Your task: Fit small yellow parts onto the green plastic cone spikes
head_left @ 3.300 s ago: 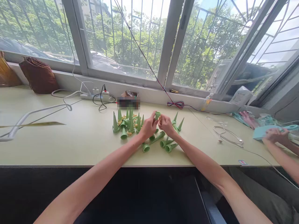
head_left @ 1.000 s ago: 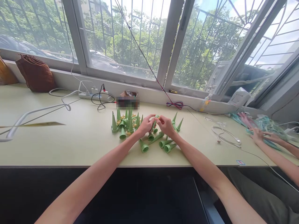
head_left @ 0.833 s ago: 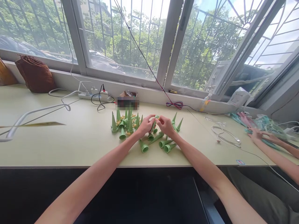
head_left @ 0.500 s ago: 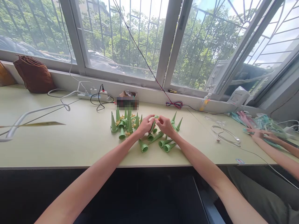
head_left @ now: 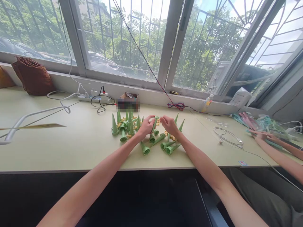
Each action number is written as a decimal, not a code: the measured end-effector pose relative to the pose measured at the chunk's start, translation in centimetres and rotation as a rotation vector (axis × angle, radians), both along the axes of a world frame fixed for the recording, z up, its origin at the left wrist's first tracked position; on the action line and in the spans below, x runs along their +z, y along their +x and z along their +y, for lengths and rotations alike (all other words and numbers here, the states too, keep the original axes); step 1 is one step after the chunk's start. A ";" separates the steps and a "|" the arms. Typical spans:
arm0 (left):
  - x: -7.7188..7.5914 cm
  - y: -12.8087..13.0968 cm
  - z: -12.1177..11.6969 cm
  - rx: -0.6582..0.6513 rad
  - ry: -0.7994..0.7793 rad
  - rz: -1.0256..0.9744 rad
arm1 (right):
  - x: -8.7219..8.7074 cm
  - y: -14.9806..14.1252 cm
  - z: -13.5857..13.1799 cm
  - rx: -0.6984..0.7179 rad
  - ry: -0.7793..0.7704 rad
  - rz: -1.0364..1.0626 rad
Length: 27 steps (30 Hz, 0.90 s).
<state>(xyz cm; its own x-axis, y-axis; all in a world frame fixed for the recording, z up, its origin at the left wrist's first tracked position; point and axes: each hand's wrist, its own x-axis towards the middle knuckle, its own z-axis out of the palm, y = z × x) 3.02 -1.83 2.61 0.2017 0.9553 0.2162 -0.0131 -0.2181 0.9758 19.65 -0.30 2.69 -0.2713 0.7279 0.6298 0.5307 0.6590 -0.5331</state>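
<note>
My left hand (head_left: 147,126) is closed around a green plastic watering spike (head_left: 155,123), its wide collar turned up. Just right of that collar, my right hand (head_left: 169,125) has its fingertips pinched together; whatever is in them is too small to make out. Other green cone-shaped spikes (head_left: 115,126) stand in a cluster left of my hands. Several more spikes (head_left: 146,150) lie on their sides nearer to me, showing threaded open ends. Small yellow valve-like pieces (head_left: 129,136) are scattered among the cluster, and a few more show beneath my right hand.
Behind the spikes stands a small open box (head_left: 129,96). A power strip (head_left: 96,98) with cables sits at the back left, near a brown bag (head_left: 33,75). To the right are a coiled white cable (head_left: 227,137), a bottle (head_left: 207,103) and another person's hands (head_left: 261,135) over plastic bags.
My right hand has drawn slightly right, away from the spike's collar. The spike stays in my left hand, and a gap with yellow pieces behind it now shows between my hands.
</note>
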 end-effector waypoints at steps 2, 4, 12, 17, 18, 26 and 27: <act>0.0 0.0 0.0 0.008 0.003 -0.011 | 0.3 1.0 0.5 -0.059 0.051 0.017; 0.1 0.1 -0.1 0.009 0.007 -0.010 | 0.5 2.0 1.1 -0.139 0.099 0.008; 0.0 0.2 -0.3 -0.005 0.017 0.014 | -1.0 3.5 3.2 -0.163 0.031 -0.176; -0.2 0.2 -0.2 -0.050 0.018 0.009 | -1.7 2.8 3.2 -0.138 0.021 -0.290; -0.3 0.2 -0.2 -0.060 0.015 0.005 | -1.7 2.6 3.2 -0.131 0.014 -0.307; -0.6 0.2 -0.1 0.053 0.225 0.293 | -1.8 1.8 2.7 -0.029 -0.070 -0.484; -0.6 0.2 -0.1 0.073 0.266 0.346 | -1.8 1.7 2.7 -0.022 -0.075 -0.510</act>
